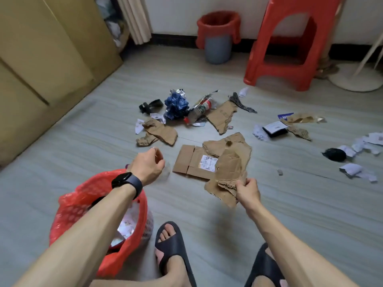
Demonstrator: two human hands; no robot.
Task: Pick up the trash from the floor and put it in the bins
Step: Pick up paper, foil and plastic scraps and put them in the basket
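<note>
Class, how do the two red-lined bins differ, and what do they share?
The near bin stands by the sandal; the far bin stands near the wall. The near bin's side is white lattice; the far bin's is plain grey. Paper shows in the near bin; the far bin's contents are hidden. Both stand upright, lined in red.

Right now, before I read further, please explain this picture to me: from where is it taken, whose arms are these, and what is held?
There is no machine here. A person wears a camera on the head, looking down at their own arms. The right hand grips a torn cardboard piece. The left hand is near a red-bagged bin; I cannot tell if it holds anything. On the floor lie flat cardboard, a crushed bottle and paper scraps. Another bin stands by the wall.
</note>
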